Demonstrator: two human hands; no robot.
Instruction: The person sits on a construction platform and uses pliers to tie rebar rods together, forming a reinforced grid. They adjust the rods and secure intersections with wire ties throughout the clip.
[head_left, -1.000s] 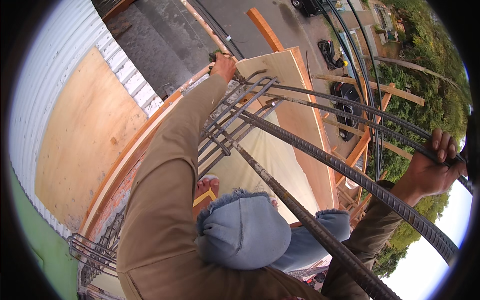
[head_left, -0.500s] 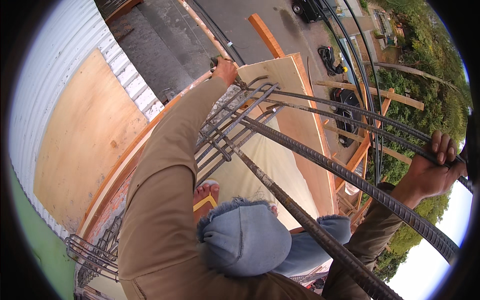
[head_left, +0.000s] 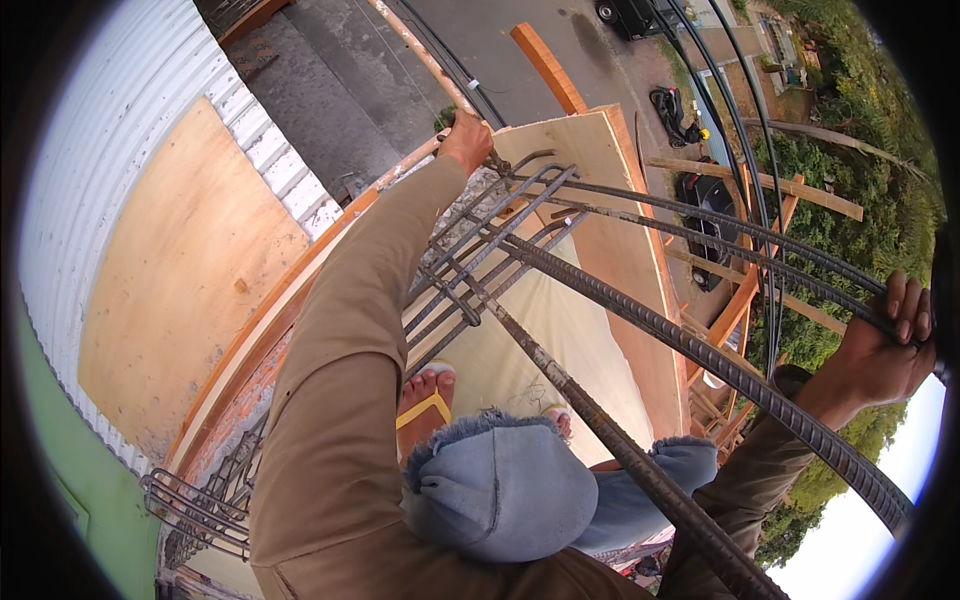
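My right hand (head_left: 882,352) is wrapped round the thin ribbed rebar (head_left: 740,222) at the far right. My left hand (head_left: 467,143) is closed at the upper end of the rebar cage, beside a rusty pole (head_left: 425,55). What it grips is mostly hidden; a dark bit shows by the fingers. Below it, bent rebar stirrups (head_left: 470,255) cross the long bars. A thick rebar (head_left: 690,345) and a rust-stained rebar (head_left: 590,425) slant from the stirrups toward the lower right, passing between my arms.
Plywood form panels (head_left: 610,240) stand upright beyond the bars. My sandalled foot (head_left: 425,405) rests on a pale board. Corrugated roofing (head_left: 120,130) and another plywood sheet (head_left: 190,270) lie left. Black cables (head_left: 715,110), timber braces (head_left: 745,290) and a parked car (head_left: 705,225) appear at right, far below.
The whole view has shifted slightly, so things sit a little farther right. My left hand has turned a little at the same spot; my right hand keeps its hold on the rebar.
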